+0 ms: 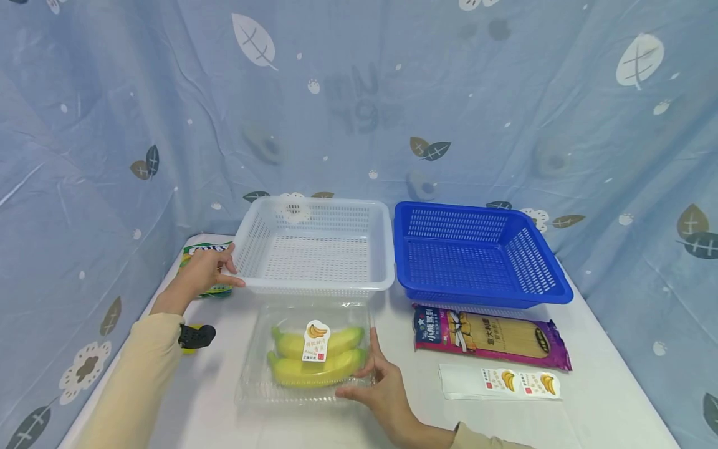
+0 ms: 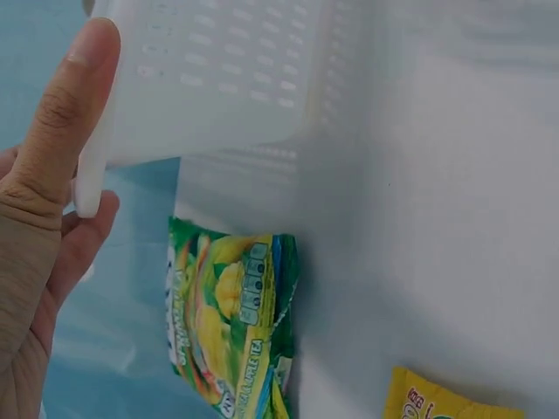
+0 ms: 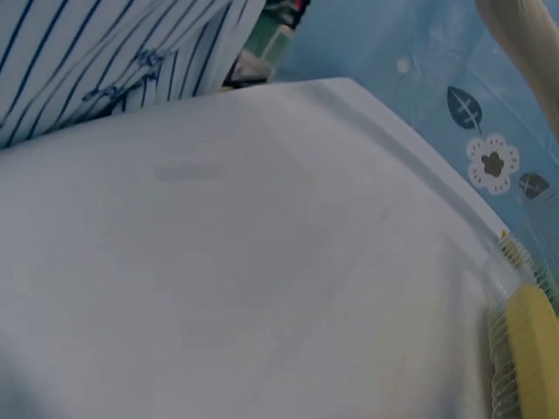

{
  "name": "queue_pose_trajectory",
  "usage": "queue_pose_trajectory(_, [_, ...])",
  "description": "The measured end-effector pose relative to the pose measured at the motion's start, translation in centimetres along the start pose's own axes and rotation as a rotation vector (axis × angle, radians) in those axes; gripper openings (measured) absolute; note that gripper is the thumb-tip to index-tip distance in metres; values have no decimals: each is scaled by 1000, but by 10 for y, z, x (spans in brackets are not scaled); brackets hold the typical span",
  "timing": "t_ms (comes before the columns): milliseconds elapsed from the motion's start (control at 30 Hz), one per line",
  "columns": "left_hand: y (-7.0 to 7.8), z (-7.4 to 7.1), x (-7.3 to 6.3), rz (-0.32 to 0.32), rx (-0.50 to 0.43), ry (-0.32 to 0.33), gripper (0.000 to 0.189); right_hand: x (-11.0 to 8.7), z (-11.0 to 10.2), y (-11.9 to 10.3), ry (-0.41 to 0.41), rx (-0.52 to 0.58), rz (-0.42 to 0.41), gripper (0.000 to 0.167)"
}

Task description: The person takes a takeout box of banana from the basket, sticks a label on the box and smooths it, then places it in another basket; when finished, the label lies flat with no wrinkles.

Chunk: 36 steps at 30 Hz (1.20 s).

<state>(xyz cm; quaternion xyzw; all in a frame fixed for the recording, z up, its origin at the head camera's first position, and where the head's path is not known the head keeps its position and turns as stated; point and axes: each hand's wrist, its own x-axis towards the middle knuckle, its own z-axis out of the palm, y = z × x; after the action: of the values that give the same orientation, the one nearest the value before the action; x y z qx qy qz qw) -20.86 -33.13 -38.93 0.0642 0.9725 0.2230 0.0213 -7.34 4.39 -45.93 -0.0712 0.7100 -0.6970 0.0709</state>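
Note:
My left hand (image 1: 202, 273) grips the front left corner of a white perforated plastic basket (image 1: 320, 285). In the left wrist view its thumb lies over the rim, with fingers on the other side. My right hand (image 1: 387, 390) holds the near right corner of a clear plastic clamshell box (image 1: 255, 377), thumb along the front edge and fingers along the right side. Two yellow bananas (image 1: 316, 372) lie inside the box, and a white banana-picture sticker (image 1: 316, 343) is on its lid. Only the box's end shows at the right wrist view's edge.
Right of the white basket stands a blue basket (image 1: 477, 296). Before it lie a purple spaghetti packet (image 1: 499, 337) and a strip of banana stickers (image 1: 465, 381). A green packet (image 2: 227, 323) and a yellow packet (image 2: 450, 403) lie on the left. Patterned blue cloth (image 1: 359, 125) encloses the table.

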Motion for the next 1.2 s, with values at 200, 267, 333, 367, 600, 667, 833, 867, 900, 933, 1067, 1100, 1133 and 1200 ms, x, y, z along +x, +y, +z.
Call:
queue_pose_trajectory(200, [-2,2,1,9,8,-6,31,-6,-4,-8,2,-3,22,43])
queue_pose_trajectory(267, [-3,2,1,18,11,-1,30,-8,-4,-11,0,7,28,44])
queue_pose_trajectory(333, [-4,3,2,22,17,3,29,-9,-5,-14,-5,10,35,44])
queue_pose_trajectory(367, [-4,3,2,24,18,3,28,-10,-5,-16,-8,13,38,45])
queue_pose_trajectory(600, [-3,3,1,26,25,12,28,-14,-8,-31,0,14,55,41])
queue_pose_trajectory(667, [-1,2,0,31,21,13,28,-15,-10,-36,8,20,56,40])
queue_pose_trajectory(833, [1,1,-1,39,18,11,29,-15,-12,-47,21,44,64,39])
queue_pose_trajectory(867, [1,1,-1,40,17,10,29,-15,-13,-50,21,47,67,39])
queue_pose_trajectory(900, [1,2,0,40,16,10,29,-15,-14,-52,21,50,69,39])
queue_pose_trajectory(933, [0,2,0,41,15,10,29,-15,-14,-55,18,54,70,39])
queue_pose_trajectory(1067, [-1,3,1,43,19,15,30,-14,-18,-67,0,78,82,38])
queue_pose_trajectory(1100, [-1,3,1,38,19,13,30,-13,-19,-70,-2,83,86,37])
queue_pose_trajectory(1133, [0,3,1,35,19,12,30,-13,-20,-74,-5,88,91,36])
queue_pose_trajectory(1200, [0,3,1,30,18,12,30,-11,-21,-80,-4,89,106,34])
